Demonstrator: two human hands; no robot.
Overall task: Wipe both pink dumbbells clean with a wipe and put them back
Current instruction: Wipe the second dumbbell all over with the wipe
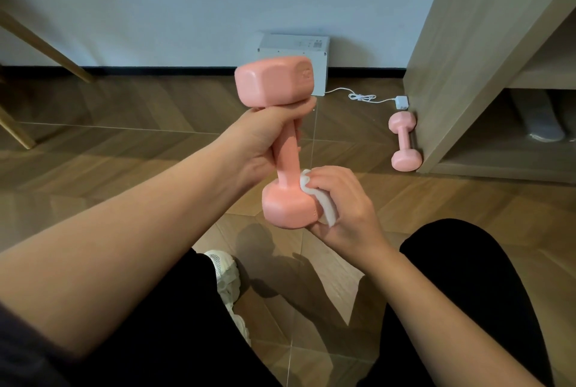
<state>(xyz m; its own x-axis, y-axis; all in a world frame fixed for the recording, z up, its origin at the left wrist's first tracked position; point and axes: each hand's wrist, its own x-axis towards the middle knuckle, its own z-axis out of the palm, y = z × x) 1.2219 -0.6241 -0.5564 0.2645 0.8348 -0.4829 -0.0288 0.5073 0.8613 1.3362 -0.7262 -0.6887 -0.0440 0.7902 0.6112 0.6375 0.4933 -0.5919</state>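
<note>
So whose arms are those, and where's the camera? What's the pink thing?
The camera sits on a person's head and looks down, so you see their own two arms. The left hand grips a pink dumbbell by its handle, holding it upright. The right hand presses a white wipe against the dumbbell's lower end. A second pink dumbbell lies on the wooden floor, beside a wooden shelf unit. By the wall stands a white box with a white cable. Lower down are black trousers and a white sneaker.
</note>
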